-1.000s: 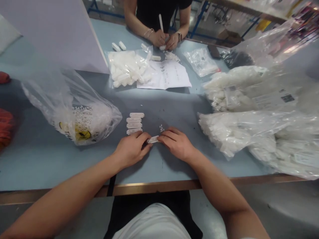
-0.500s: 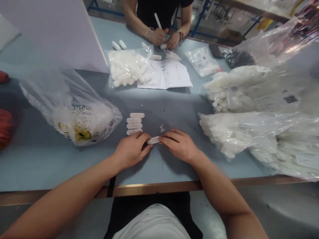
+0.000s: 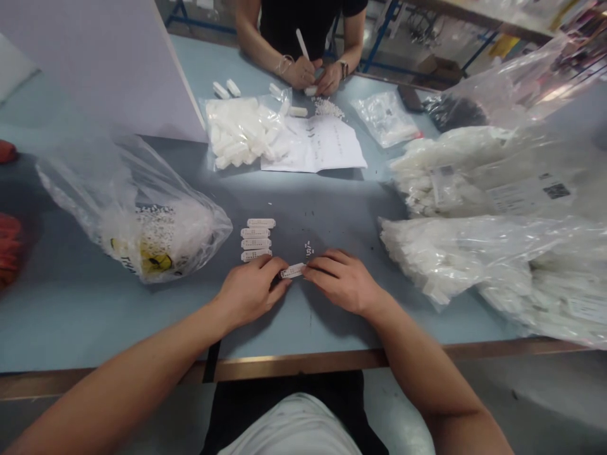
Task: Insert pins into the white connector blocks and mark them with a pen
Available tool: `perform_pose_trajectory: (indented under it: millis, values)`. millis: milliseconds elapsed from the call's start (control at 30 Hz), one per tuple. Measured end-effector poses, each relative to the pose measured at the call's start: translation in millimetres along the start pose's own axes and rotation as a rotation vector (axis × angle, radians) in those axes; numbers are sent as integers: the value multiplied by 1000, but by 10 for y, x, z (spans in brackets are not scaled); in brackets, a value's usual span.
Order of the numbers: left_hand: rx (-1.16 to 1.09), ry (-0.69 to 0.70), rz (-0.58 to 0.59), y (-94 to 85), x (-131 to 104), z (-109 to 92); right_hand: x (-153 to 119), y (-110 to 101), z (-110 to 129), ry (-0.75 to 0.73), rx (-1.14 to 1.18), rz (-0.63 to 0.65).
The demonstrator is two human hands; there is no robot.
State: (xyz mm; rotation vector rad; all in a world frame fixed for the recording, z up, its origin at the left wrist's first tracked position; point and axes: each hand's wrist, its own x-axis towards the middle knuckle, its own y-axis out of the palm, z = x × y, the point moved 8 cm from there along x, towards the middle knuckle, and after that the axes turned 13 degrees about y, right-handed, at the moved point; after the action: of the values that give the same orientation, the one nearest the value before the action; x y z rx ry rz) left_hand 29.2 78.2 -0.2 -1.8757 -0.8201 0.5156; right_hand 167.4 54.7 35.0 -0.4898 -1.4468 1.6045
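Lower frame: light shirt [image 3: 294, 430] and dark trousers [image 3: 237, 398], cut off by the bottom edge. Left forearm [image 3: 156, 354] angled in from lower left, right forearm [image 3: 417, 354] from lower right; upper portions cropped. Just above the wooden table edge [image 3: 303, 365], centre: left hand [image 3: 251, 284], back upward, fingers curled, thumb below, clamped on the left end of the white strip [image 3: 292, 271]. Opposite: right hand [image 3: 339, 278], back upward, fingertips drawn together over the strip's right end and covering it; impossible to tell whether closed on the strip itself or on a smaller piece. Strip located between both hands, slightly tilted, right end higher; markings too small to read. Just above the right hand: small white pieces [image 3: 308, 249], individual outlines unclear. Above the left hand: four marked strips [image 3: 256, 244] in a column, lowest partly covered by fingers. Centre left: clear bag [image 3: 190, 221], print distorted by folds. Right side: plastic bags [image 3: 436, 253], cropped by the right edge. Upper centre: paper [image 3: 327, 151], writing illegible, partly beneath a bag of white pieces [image 3: 241, 129]. Top: co-worker [image 3: 284, 28], cut off above the torso, pen [image 3: 301, 43] in hand.
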Motion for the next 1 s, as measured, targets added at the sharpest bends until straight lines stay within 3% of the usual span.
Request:
perform_pose_trajectory:
  millis: [133, 300, 400, 567, 667, 800, 900, 1000]
  values:
    - [-9, 7, 0, -4, 4, -4, 14, -54, -51, 58, -18, -36]
    - [0, 12, -8, -6, 5, -9, -9, 72, 40, -47, -104, 41]
    - [2, 1, -5, -11, 9, -6, 8, 57, 41, -46, -78, 25]
    - [-14, -10, 11, -20, 10, -5, 52, -201, -236, 198, 76, -20]
    - [-18, -5, 11, -32, 7, -11, 19, -192, -409, 330, -1, 130]
    - [-31, -4, 22, -34, 5, -18, -66, -8, -561, 438, -118, 332]
    - [-21, -4, 32, -34, 4, -22, -90, 84, -591, 457, -103, 389]
    - [-2, -1, 43, -36, 0, -31, -67, 12, -604, 480, -19, 346]
